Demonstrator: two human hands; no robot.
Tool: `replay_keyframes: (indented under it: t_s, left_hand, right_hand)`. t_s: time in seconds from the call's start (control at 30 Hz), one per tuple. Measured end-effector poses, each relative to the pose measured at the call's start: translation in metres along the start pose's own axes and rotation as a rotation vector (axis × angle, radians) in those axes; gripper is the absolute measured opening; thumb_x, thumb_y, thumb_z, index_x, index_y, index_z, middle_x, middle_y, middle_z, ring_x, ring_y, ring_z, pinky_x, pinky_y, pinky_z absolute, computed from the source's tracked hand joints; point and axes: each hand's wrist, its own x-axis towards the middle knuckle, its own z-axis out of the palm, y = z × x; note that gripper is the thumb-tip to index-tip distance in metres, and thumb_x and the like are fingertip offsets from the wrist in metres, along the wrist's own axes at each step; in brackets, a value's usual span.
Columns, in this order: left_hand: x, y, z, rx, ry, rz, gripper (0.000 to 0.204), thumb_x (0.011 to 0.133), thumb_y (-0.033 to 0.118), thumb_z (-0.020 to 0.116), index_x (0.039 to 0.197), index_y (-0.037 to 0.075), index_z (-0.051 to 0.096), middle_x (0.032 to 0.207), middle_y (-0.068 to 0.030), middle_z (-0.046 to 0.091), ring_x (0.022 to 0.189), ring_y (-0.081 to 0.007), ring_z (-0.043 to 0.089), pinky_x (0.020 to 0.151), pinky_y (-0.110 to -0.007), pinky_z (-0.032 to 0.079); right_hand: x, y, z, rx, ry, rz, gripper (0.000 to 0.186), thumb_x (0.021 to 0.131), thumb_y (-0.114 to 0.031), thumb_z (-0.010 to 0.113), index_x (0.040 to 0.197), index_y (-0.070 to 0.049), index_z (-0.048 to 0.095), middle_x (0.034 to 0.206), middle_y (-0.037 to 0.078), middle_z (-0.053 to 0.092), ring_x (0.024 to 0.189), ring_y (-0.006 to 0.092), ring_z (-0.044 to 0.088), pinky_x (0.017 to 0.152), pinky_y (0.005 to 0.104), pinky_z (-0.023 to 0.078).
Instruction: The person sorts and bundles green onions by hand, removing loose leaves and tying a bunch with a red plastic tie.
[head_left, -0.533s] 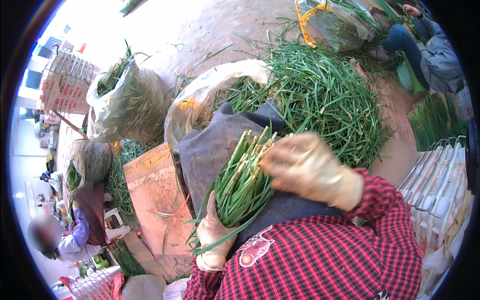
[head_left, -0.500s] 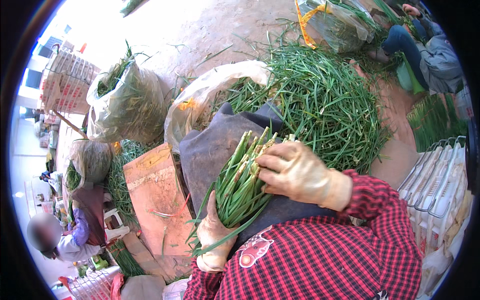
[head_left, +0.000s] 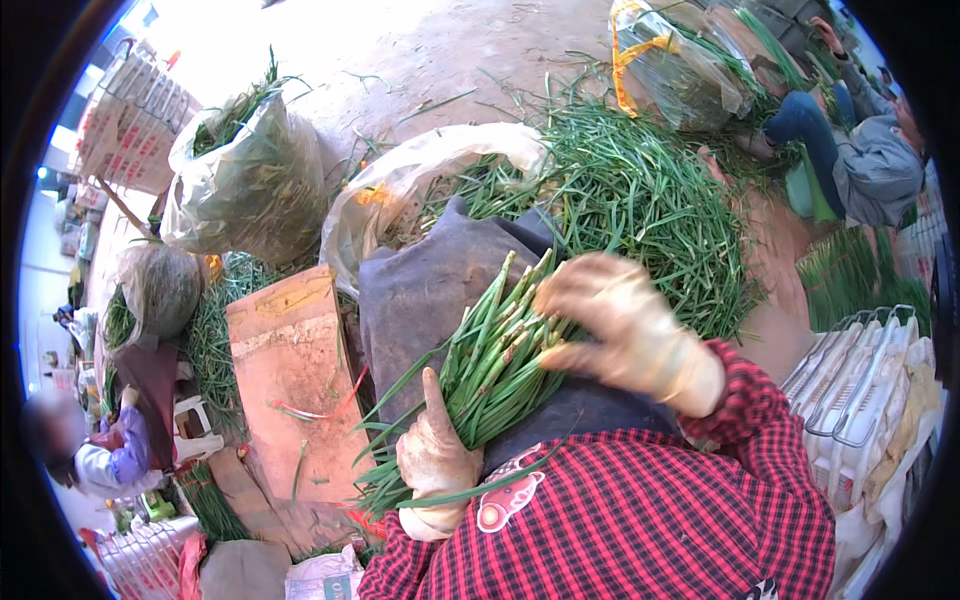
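Note:
My gloved left hand (head_left: 437, 462) holds the lower, leafy part of a bunch of green stalks (head_left: 497, 375), which look like garlic chives, with one finger pointing up along its side. The bunch slants over my lap, pale cut ends up and leaves trailing past my wrist. At its upper right, my gloved right hand (head_left: 625, 330) is smeared by motion, thumb and fingers apart and nothing held between them. A dark apron cloth (head_left: 410, 310) covers my knees under the bunch. Beyond my knees spreads a big heap of loose green stalks (head_left: 650, 220).
An open plastic bag (head_left: 350, 225) lies against the heap. Left of my lap is a worn board (head_left: 290, 390), with a stuffed plastic bag (head_left: 245, 190) beyond it. White crates (head_left: 850, 400) stand at right. Two other people sit at work, at far left (head_left: 120, 455) and upper right (head_left: 880, 165).
My right hand has opened and moved slightly right, off the bunch's cut ends. My left hand keeps its grip. The view has shifted a little.

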Motion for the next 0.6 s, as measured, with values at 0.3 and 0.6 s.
replay_keyframes:
  t_s: [0.3, 0.6]
  left_hand:
    - [-0.003, -0.001, 0.003, -0.051, 0.051, 0.025, 0.123, 0.055, 0.003, 0.080, 0.152, 0.003, 0.005, 0.081, -0.0164, 0.064, 0.068, -0.0371, 0.064, 0.062, -0.045, 0.049]
    - [-0.002, -0.002, 0.007, -0.122, 0.112, 0.058, 0.121, 0.056, 0.004, 0.078, 0.152, 0.005, 0.004, 0.091, -0.0182, 0.062, 0.071, -0.0372, 0.062, 0.060, -0.049, 0.048]
  right_hand:
    - [0.004, 0.026, -0.022, -0.116, -0.011, 0.034, 0.023, 0.081, -0.025, 0.069, 0.096, -0.008, 0.070, 0.098, 0.006, 0.069, 0.099, 0.0264, 0.061, 0.092, 0.0399, 0.046]
    - [0.011, 0.023, 0.013, 0.129, -0.388, -0.126, 0.029, 0.066, -0.020, 0.077, 0.091, -0.007, 0.069, 0.096, 0.006, 0.068, 0.098, 0.0301, 0.060, 0.087, 0.0423, 0.048]
